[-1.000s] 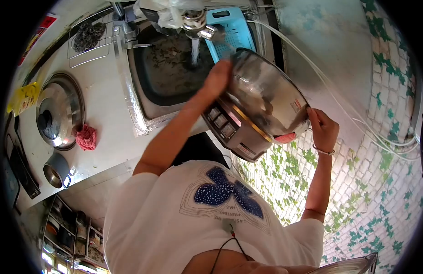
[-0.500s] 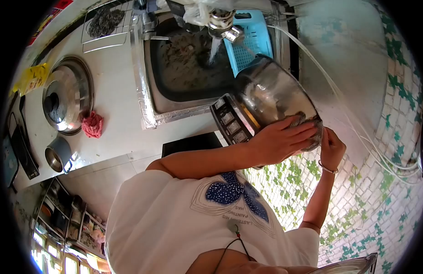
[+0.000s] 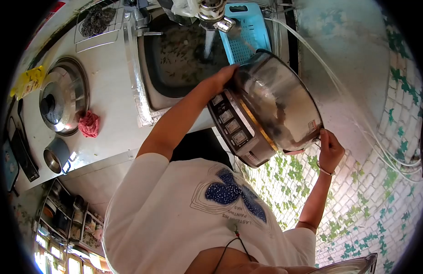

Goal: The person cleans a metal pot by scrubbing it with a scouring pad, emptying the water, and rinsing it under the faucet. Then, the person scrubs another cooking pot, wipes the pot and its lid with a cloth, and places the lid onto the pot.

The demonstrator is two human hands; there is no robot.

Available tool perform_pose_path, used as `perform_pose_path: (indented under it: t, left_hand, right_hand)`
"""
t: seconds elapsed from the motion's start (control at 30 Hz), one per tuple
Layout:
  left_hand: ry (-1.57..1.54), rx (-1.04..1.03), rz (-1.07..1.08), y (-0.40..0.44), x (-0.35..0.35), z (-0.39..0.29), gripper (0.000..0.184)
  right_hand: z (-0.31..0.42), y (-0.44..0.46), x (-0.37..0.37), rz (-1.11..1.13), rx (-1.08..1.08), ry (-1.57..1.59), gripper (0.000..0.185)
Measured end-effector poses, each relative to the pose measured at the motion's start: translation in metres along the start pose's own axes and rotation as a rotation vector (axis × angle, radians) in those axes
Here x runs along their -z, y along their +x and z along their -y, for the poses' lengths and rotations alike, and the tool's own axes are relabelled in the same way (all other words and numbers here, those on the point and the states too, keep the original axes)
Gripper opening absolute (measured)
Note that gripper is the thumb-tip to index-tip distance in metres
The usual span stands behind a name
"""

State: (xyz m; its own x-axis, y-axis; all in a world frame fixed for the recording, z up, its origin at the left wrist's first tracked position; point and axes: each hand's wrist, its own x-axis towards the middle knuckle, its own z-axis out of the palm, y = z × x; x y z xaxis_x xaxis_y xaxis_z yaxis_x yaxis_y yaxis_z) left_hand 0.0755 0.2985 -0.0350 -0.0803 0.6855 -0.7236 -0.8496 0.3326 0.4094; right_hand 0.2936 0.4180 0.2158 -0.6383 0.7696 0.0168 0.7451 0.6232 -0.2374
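Note:
An electric cooker [image 3: 284, 107] with a shiny steel inside is tilted on its side between my hands, its button panel [image 3: 232, 123] facing the sink. My right hand [image 3: 331, 147] is closed on the rim at its right edge. My left hand [image 3: 224, 76] lies against the cooker's far left side, near the top of the panel. Its fingers are mostly hidden behind the cooker, so whether a scrubber is in them does not show. Water runs from the tap [image 3: 223, 23] into the sink [image 3: 149, 86], where small scraps float in dark water.
A blue basket [image 3: 243, 32] stands at the sink's right side. On the counter to the left are a glass lid [image 3: 65, 96], a red cloth [image 3: 89, 124], a small pot [image 3: 56, 153], a yellow packet [image 3: 28, 82] and a wire rack [image 3: 97, 41] with dark steel wool [image 3: 98, 22].
My left hand has left the cooker's near right rim, where it pressed a grey scrubber, and moved up and left to its far side. My right hand stays on the rim.

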Motion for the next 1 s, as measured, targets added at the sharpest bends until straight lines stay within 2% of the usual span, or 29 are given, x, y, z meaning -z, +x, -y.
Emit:
perform_pose_path:
  t: [0.03,0.07,0.17,0.23,0.27,0.33,0.4,0.47,0.5,0.57,0.6,0.67,0.7,0.77,0.8,0.87,0.93,1.0]
  left_hand:
    - [-0.105,0.125,0.095,0.017,0.007,0.013,0.053]
    - [-0.105,0.122,0.100,0.020,0.008,0.015,0.053]
    - [-0.040,0.096,0.082,0.011,0.006,0.008,0.053]
    - [0.113,-0.048,-0.036,-0.033,-0.009,-0.024,0.053]
    - [0.117,-0.048,-0.034,-0.028,-0.011,-0.020,0.053]
    - [1.292,-1.594,-0.385,-0.018,-0.017,-0.003,0.031]
    - [1.441,-1.530,-0.303,-0.077,-0.058,-0.005,0.035]
    - [1.312,-1.387,-0.180,-0.135,-0.091,-0.004,0.032]
    - [1.315,-1.396,-0.183,-0.142,-0.102,0.006,0.032]
    - [1.173,-1.681,0.105,-0.150,-0.114,0.017,0.033]
    - [1.180,-1.686,0.099,-0.149,-0.113,0.013,0.033]
    - [1.377,-1.544,-0.209,-0.144,-0.109,-0.002,0.029]
    - [1.213,-1.352,-0.287,-0.128,-0.100,0.001,0.031]
    - [1.675,-1.164,-0.274,-0.084,-0.064,-0.009,0.032]
    - [1.150,-0.892,-0.141,-0.049,-0.043,-0.003,0.036]
    - [0.630,-0.600,-0.018,-0.025,-0.025,-0.009,0.043]
    - [0.497,0.033,0.076,-0.041,-0.025,-0.039,0.057]
    - [0.574,0.047,0.108,-0.046,-0.023,-0.051,0.054]
  right_hand:
    - [-0.001,-0.002,0.001,0.013,-0.016,0.022,0.019]
    - [-0.002,-0.004,0.001,0.026,-0.033,0.044,0.020]
    - [-0.011,-0.012,0.000,0.036,-0.053,0.069,0.018]
    - [-0.018,-0.018,-0.002,0.044,-0.080,0.110,0.017]
    - [-0.020,-0.020,-0.004,0.040,-0.083,0.111,0.017]
    - [-0.023,-0.031,-0.004,0.027,-0.110,0.193,0.017]
    - [-0.027,-0.034,-0.005,-0.010,-0.063,0.193,0.017]
    - [-0.033,-0.040,-0.006,0.013,-0.163,0.214,0.017]
    - [-0.035,-0.040,-0.007,0.006,-0.142,0.199,0.017]
    - [-0.033,-0.042,-0.005,0.008,-0.137,0.179,0.017]
    - [-0.032,-0.041,-0.005,0.012,-0.133,0.156,0.017]
    - [-0.031,-0.045,-0.007,-0.017,-0.132,0.186,0.018]
    - [-0.033,-0.049,-0.007,-0.008,-0.168,0.220,0.019]
    - [-0.040,-0.054,-0.009,-0.005,-0.202,0.252,0.019]
    - [-0.044,-0.058,-0.011,-0.022,-0.232,0.275,0.019]
    - [-0.050,-0.062,-0.013,-0.035,-0.265,0.297,0.019]
    - [-0.054,-0.064,-0.013,-0.030,-0.248,0.299,0.018]
    - [-0.057,-0.065,-0.009,0.019,-0.278,0.288,0.020]
